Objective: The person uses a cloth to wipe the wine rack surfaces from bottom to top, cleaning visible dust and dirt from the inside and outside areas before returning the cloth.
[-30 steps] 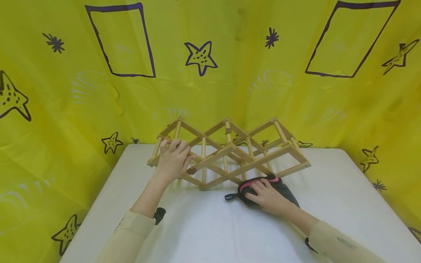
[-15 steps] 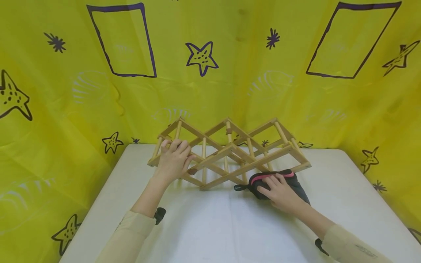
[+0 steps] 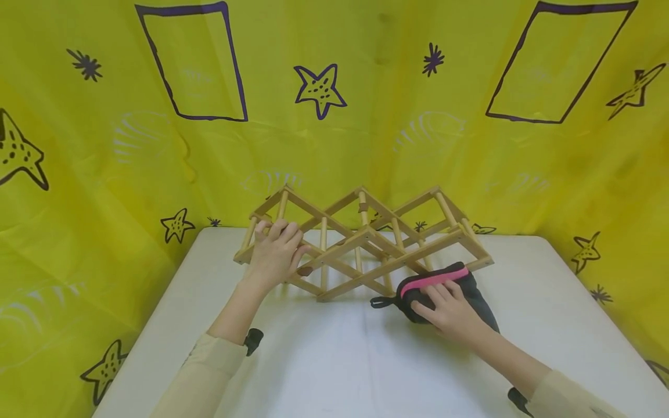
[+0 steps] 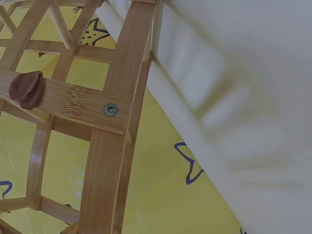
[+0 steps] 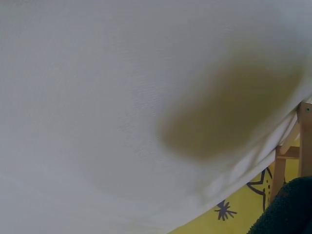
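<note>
A folding wooden lattice rack (image 3: 384, 268) stands spread out on the white table. My left hand (image 3: 274, 255) grips its left end, the fingers curled over the bars. In the left wrist view the rack's slats (image 4: 102, 180) and a screw show close up, but not the hand. My right hand (image 3: 446, 307) holds a dark fabric pouch (image 3: 478, 296) with a pink strip and a small loop at its left end. The pouch is just in front of the rack's right part. The right wrist view catches only a dark edge of the pouch (image 5: 290, 209) at its lower right corner.
A brown lump (image 4: 27, 90) sits on one slat of the rack. White cloth covers the table (image 3: 334, 360). Behind and at both sides hangs a yellow curtain (image 3: 360, 157) with drawn stars, close to the table's back edge.
My right hand has moved right with the pouch, and the pouch has tilted so more of its pink strip shows. The left hand and the rack have stayed in place.
</note>
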`<state>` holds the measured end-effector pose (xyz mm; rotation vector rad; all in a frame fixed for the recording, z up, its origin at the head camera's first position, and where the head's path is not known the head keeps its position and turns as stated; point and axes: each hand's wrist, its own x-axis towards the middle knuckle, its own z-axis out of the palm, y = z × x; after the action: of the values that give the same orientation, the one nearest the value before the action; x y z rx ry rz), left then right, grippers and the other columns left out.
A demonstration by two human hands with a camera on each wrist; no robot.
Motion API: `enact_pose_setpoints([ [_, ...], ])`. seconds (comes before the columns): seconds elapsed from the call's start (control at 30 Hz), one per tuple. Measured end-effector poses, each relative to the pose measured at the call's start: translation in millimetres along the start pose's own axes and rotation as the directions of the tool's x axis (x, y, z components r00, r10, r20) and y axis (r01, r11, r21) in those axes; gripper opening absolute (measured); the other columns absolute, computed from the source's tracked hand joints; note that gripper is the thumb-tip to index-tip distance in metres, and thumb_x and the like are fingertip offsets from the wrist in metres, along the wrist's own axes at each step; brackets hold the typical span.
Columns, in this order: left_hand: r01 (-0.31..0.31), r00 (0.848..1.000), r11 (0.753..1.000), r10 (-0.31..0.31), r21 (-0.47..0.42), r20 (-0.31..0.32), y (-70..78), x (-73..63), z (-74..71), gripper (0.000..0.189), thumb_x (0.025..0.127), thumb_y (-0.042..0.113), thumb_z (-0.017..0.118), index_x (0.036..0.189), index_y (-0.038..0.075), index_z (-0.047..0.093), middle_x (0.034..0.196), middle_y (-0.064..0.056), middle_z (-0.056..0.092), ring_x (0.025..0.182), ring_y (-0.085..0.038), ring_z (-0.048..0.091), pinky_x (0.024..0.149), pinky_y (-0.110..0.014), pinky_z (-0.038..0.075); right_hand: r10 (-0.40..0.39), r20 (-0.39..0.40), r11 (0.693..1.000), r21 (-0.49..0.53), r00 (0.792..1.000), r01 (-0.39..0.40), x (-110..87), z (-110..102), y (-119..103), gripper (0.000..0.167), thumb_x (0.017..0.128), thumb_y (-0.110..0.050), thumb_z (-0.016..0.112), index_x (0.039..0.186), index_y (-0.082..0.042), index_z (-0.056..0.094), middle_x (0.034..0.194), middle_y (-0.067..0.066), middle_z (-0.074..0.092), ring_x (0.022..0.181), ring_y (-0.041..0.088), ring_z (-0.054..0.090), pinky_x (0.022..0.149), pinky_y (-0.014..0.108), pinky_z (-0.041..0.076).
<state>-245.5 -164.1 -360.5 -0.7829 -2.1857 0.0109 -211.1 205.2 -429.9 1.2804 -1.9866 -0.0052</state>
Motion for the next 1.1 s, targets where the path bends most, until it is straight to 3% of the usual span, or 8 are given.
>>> enact_pose_setpoints([
  [0.2, -0.001, 1.000, 1.000, 0.001, -0.003, 0.000, 0.6, 0.7, -0.9, 0.023, 0.087, 0.030, 0.054, 0.084, 0.008, 0.053, 0.087, -0.003, 0.039, 0.090, -0.023, 0.032, 0.082, -0.047, 0.015, 0.013, -0.040, 1.000, -0.026, 0.999, -0.014, 10.5, -16, -8, 0.030, 0.097, -0.016, 0.025, 0.093, -0.016, 0.054, 0.090, 0.016, 0.053, 0.080, 0.030, 0.049, 0.075, 0.048, 0.030],
  [0.37, -0.001, 1.000, 1.000, 0.001, -0.003, -0.002, 1.5, 1.4, -1.4, 0.023, 0.087, 0.031, 0.054, 0.083, 0.008, 0.052, 0.087, -0.004, 0.039, 0.091, -0.023, 0.032, 0.082, -0.047, 0.015, -0.001, -0.134, 1.000, 0.021, 0.991, 0.004, 26.6, -26, -8, 0.023, 0.092, -0.015, 0.032, 0.090, -0.014, 0.055, 0.089, 0.017, 0.053, 0.079, 0.032, 0.049, 0.073, 0.049, 0.026],
  [0.73, 0.001, 1.000, 1.000, -0.001, 0.018, -0.005, -0.8, -0.6, -0.6, 0.025, 0.088, 0.032, 0.051, 0.084, 0.007, 0.053, 0.088, -0.004, 0.038, 0.092, -0.024, 0.031, 0.082, -0.047, 0.015, -0.099, -0.302, 0.995, -0.006, 0.948, 0.102, 89.7, -54, 18, 0.014, 0.086, -0.010, 0.043, 0.088, -0.012, 0.056, 0.086, 0.019, 0.053, 0.078, 0.033, 0.048, 0.069, 0.049, 0.021],
  [0.93, -0.005, 1.000, 1.000, 0.005, 0.018, -0.017, -1.0, -0.5, -0.4, 0.025, 0.087, 0.032, 0.050, 0.083, 0.007, 0.054, 0.087, -0.004, 0.039, 0.091, -0.023, 0.032, 0.082, -0.047, 0.015, -0.129, -0.239, 0.991, -0.015, 0.962, 0.130, 120.0, -68, 37, 0.015, 0.092, -0.018, 0.041, 0.095, -0.012, 0.055, 0.092, 0.021, 0.053, 0.083, 0.035, 0.049, 0.071, 0.051, 0.022],
  [1.03, -0.008, 1.000, 1.000, 0.008, 0.016, -0.023, -0.5, 0.0, -0.2, 0.025, 0.088, 0.032, 0.049, 0.083, 0.007, 0.054, 0.087, -0.004, 0.040, 0.091, -0.023, 0.032, 0.082, -0.047, 0.015, -0.136, -0.163, 0.990, 0.004, 0.977, 0.139, 131.9, -73, 45, 0.016, 0.084, -0.016, 0.055, 0.098, -0.011, 0.054, 0.096, 0.021, 0.052, 0.086, 0.036, 0.048, 0.073, 0.053, 0.023],
  [1.1, -0.009, 1.000, 1.000, 0.009, 0.015, -0.026, 0.1, 0.4, 0.4, 0.026, 0.088, 0.032, 0.048, 0.083, 0.007, 0.054, 0.087, -0.004, 0.040, 0.091, -0.023, 0.032, 0.082, -0.047, 0.015, -0.130, -0.111, 0.991, 0.020, 0.985, 0.133, 138.2, -74, 49, 0.030, 0.074, -0.013, 0.068, 0.101, -0.012, 0.054, 0.098, 0.021, 0.052, 0.087, 0.036, 0.047, 0.074, 0.053, 0.024],
])
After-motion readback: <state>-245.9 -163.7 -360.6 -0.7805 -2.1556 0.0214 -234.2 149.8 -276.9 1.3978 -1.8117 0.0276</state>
